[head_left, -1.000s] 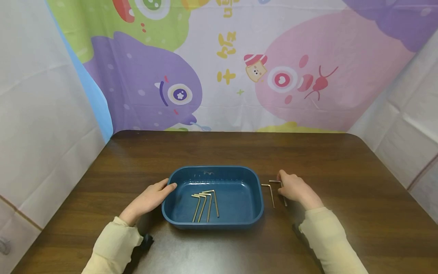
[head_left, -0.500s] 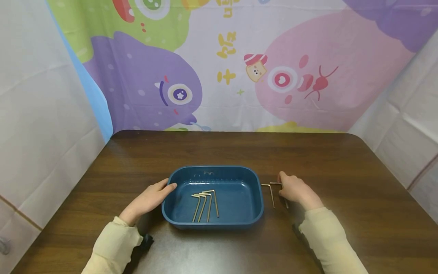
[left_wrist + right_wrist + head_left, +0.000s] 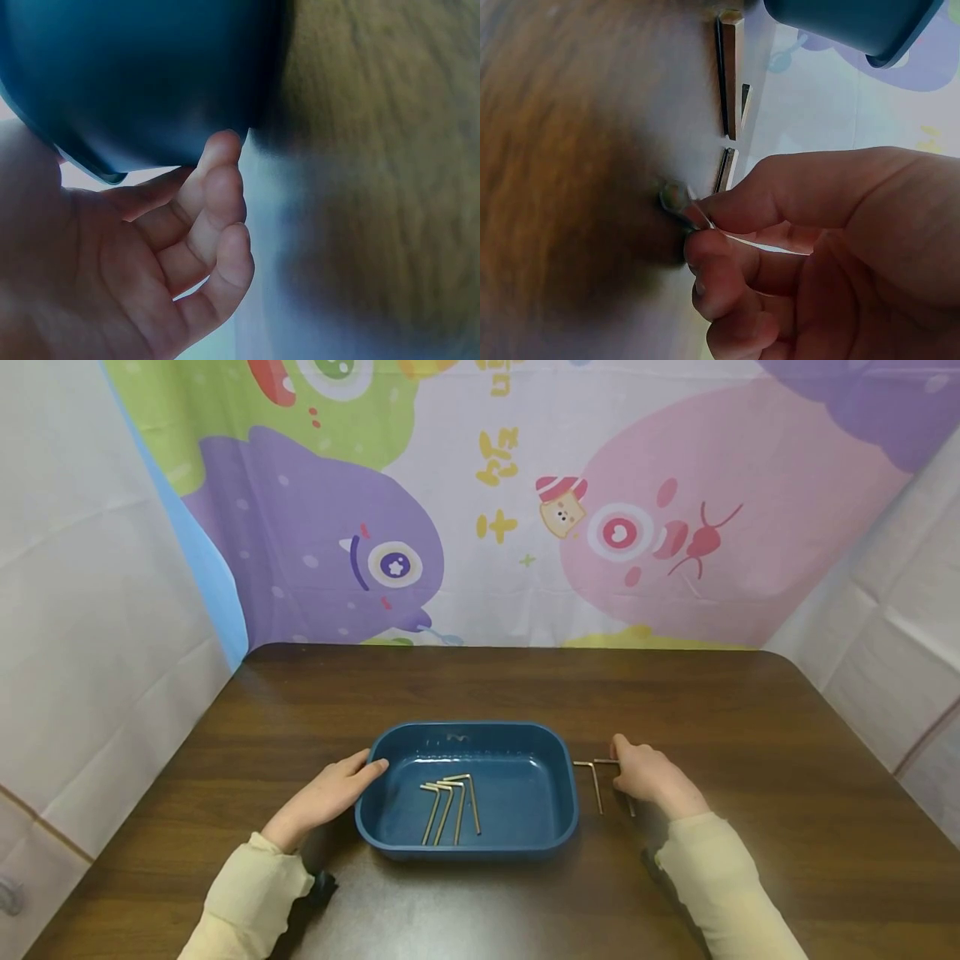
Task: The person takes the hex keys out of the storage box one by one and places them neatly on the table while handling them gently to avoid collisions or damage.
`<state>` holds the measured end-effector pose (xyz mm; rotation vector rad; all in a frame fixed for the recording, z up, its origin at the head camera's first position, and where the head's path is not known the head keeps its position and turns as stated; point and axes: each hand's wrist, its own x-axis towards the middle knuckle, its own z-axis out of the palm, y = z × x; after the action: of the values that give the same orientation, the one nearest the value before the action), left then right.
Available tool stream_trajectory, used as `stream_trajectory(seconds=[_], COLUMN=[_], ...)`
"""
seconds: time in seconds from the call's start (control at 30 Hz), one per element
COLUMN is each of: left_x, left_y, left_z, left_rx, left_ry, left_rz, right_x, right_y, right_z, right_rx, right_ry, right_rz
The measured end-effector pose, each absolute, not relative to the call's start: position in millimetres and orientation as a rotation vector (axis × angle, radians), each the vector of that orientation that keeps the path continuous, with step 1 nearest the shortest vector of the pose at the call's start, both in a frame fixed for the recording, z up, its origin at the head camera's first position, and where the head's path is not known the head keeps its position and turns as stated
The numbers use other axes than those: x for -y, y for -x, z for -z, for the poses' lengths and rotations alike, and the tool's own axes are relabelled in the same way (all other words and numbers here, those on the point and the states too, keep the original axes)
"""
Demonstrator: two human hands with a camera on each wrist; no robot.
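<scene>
Tray: blue, upright on the table (image 3: 480, 687), with four keys (image 3: 474, 806) lying side by side on the left half of its floor. The tray (image 3: 521, 802) looks rigid and smooth-walled, probably light; best taken by opposite rims.
Left hand: on the tray's left wall; the left hand (image 3: 330, 792) grips with the thumb over the rim and the fingers outside.
Right hand: right of the tray; the right hand (image 3: 652, 777) pinches the held key (image 3: 607, 762) between thumb and forefinger, the gap narrow (no wider than the metal).
Held key: an L-shaped metal rod low over or on the table; which of the two cannot be told. Its short arm points left.
Free key: flat on the table between tray and right hand; the free key (image 3: 597, 790) has its short arm end close to the tray wall, contact unclear.
Handling: keys appear stiff, small, fairly light and not fragile; smooth metal may roll or slip. Pinch the long arm near the bend for control.
</scene>
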<state>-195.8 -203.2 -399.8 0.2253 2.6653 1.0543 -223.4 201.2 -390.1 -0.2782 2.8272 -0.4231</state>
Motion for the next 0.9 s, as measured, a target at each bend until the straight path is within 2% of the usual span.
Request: stream_trajectory(seconds=[0.9], left_x=[203.5], left_y=[196.4], left_z=[401.5], left_rx=[-2.665], left_ry=[-0.208], left_rz=[-1.05], right_x=[-200.8], right_y=[221.8], right_z=[388.4], right_rx=[-2.819], right_ry=[0.25], right_rz=[0.439])
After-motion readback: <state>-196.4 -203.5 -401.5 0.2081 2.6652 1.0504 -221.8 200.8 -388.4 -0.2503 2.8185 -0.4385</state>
